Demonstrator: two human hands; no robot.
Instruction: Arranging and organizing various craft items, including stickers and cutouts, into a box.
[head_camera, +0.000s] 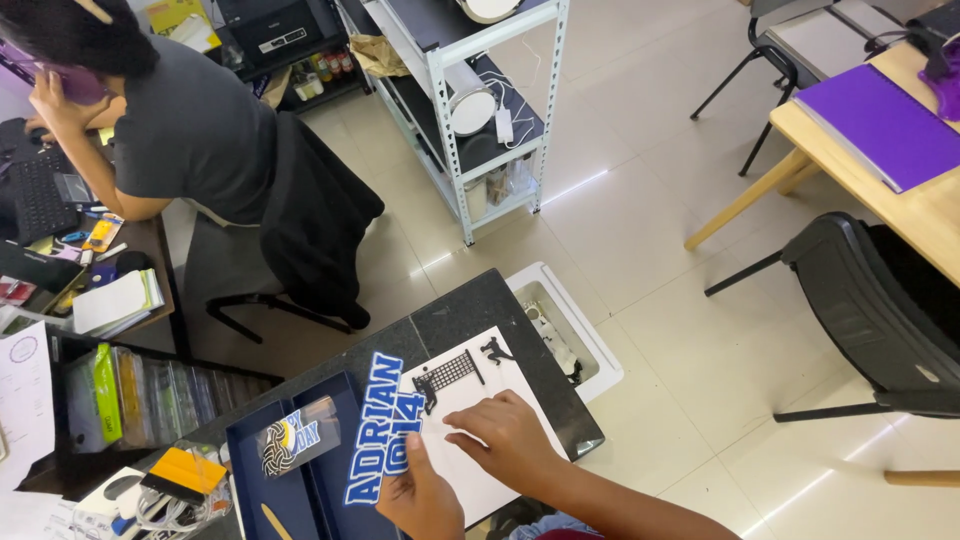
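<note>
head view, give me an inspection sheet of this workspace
surface: dark work mat on a small table.
job's things: white sheet with black net and player cut-outs; blue-and-white cut-out lettering beside it.
clutter: navy tray holding a small packet; orange scraper.
grippers: left hand at the lettering's lower end; right hand flat on the sheet.
cables: white cord on the metal shelf rack.
surroundings: seated person at a desk, black chair, wooden table with a purple folder, tiled floor.

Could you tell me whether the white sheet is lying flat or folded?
Flat: the white sheet lies spread on the dark counter.
</note>
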